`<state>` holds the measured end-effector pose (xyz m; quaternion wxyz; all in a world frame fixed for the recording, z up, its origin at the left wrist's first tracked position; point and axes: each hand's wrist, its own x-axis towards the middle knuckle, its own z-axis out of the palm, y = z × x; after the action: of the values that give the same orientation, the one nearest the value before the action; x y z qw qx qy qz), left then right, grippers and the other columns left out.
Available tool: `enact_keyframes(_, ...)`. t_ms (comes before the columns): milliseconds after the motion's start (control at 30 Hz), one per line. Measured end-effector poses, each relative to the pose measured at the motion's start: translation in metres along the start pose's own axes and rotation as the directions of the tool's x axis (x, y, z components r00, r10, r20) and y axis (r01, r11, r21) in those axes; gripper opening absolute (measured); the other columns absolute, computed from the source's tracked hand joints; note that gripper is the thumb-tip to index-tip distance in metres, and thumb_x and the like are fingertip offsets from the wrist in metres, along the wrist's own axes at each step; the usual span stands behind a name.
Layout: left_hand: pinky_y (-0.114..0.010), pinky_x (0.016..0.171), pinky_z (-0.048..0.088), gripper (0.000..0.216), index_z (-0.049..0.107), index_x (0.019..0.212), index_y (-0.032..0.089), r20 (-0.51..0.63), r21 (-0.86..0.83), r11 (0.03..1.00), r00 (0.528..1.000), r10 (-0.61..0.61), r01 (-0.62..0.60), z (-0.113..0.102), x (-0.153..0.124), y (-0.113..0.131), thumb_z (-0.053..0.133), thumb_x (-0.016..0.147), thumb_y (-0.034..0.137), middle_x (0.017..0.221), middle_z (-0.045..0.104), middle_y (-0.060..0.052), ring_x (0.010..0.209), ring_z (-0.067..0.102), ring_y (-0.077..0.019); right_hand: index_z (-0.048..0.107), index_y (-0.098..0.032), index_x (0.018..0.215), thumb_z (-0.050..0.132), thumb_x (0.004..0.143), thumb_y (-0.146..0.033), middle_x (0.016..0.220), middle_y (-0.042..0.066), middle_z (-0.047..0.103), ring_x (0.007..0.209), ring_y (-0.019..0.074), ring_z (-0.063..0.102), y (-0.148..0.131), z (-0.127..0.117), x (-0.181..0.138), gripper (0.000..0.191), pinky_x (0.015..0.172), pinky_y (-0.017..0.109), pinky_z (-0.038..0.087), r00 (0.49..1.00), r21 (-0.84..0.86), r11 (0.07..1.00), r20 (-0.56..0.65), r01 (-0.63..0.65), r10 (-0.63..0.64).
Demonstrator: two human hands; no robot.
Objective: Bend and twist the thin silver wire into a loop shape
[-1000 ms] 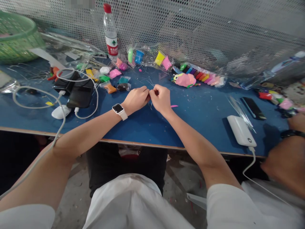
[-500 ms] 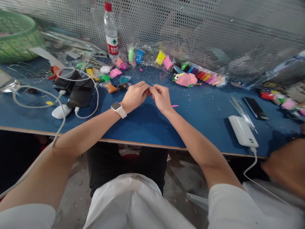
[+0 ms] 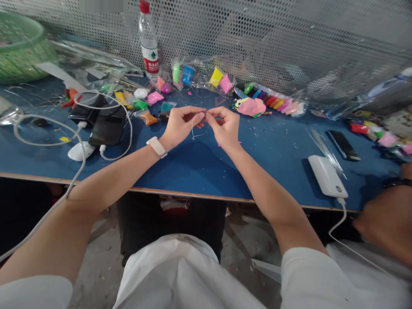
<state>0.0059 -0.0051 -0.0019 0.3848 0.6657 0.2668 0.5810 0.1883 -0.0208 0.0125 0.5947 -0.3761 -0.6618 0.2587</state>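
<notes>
My left hand [image 3: 180,125] and my right hand [image 3: 226,126] meet fingertip to fingertip just above the blue table. Each is closed in a pinch, thumb against forefinger. A thin pale thread [image 3: 193,131] hangs in a loose loop below the fingertips; whatever else the fingers hold is too small to make out. Beyond my right hand lies a pink clay figure [image 3: 249,106] with a yellow-green head and a round eye. A bit of magenta clay [image 3: 220,145] shows partly hidden beside my right wrist. Small orange [image 3: 148,118] and teal [image 3: 167,106] clay packets lie near my left hand.
Along the mesh panel stand a water bottle [image 3: 149,43] and bagged coloured clay [image 3: 216,77]. Phones [image 3: 107,124], white cables and a green basket [image 3: 27,56] are at left. A white power bank [image 3: 327,176] and another phone [image 3: 343,146] lie at right, near another person's arm [image 3: 389,219].
My hands have turned so that their thumbs and fingertips show more, still pinched together. My right hand has shifted slightly right, and the thin thread now shows beneath the fingers.
</notes>
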Motion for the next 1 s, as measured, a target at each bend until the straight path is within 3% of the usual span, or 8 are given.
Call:
enact_keyframes(167,-0.028,0.074,0.071,0.039,0.083,0.103,0.020,-0.025,-0.108,0.993,0.999,-0.046,0.043,0.006,-0.003,0.003,0.085,0.097,0.059,0.092,0.085,-0.004,0.077,0.082,-0.0143,0.077,-0.025,0.091,0.075,0.096,-0.075,0.078,-0.001,0.075,0.064,0.0120,0.064,-0.013,0.006,-0.009,0.050,0.058,0.030,0.051,0.997,-0.097,0.995,-0.069,0.032,-0.038)
enact_keyframes(333,-0.028,0.070,0.069,0.024,0.080,0.101,0.021,-0.050,-0.041,0.999,0.999,-0.012,0.010,0.009,-0.004,0.005,0.080,0.102,0.045,0.095,0.084,-0.004,0.075,0.079,-0.0132,0.071,-0.026,0.088,0.076,0.096,-0.075,0.081,-0.001,0.074,0.071,0.0148,0.069,-0.019,0.014,-0.016,0.049,0.065,0.034,0.057,0.996,-0.054,0.999,-0.085,-0.008,0.003)
enact_keyframes(567,-0.029,0.069,0.067,0.030,0.078,0.096,0.021,-0.074,0.044,0.998,0.997,0.039,-0.036,0.010,-0.005,0.008,0.076,0.105,0.049,0.089,0.081,-0.004,0.075,0.077,-0.0136,0.068,-0.027,0.087,0.076,0.094,-0.078,0.076,-0.001,0.073,0.068,0.0146,0.068,-0.021,0.019,-0.019,0.052,0.066,0.035,0.055,0.995,-0.058,0.998,-0.096,-0.025,0.019)
enact_keyframes(767,-0.027,0.063,0.064,0.017,0.079,0.090,0.021,-0.115,-0.027,0.997,0.991,0.068,-0.072,0.013,-0.004,0.012,0.080,0.100,0.035,0.083,0.080,-0.002,0.069,0.075,-0.0122,0.068,-0.026,0.086,0.076,0.095,-0.075,0.076,-0.001,0.075,0.065,0.0140,0.067,-0.019,0.019,-0.020,0.050,0.063,0.034,0.052,0.996,-0.037,0.999,-0.094,0.006,-0.010)
enact_keyframes(1000,-0.025,0.063,0.064,0.017,0.079,0.089,0.020,-0.129,0.017,1.000,0.991,0.026,-0.024,0.013,-0.004,0.015,0.079,0.099,0.035,0.087,0.083,-0.003,0.071,0.076,-0.0121,0.068,-0.027,0.086,0.075,0.095,-0.078,0.076,-0.001,0.077,0.066,0.0148,0.068,-0.021,0.020,-0.021,0.052,0.064,0.035,0.054,0.995,-0.074,0.997,-0.097,-0.019,0.012)
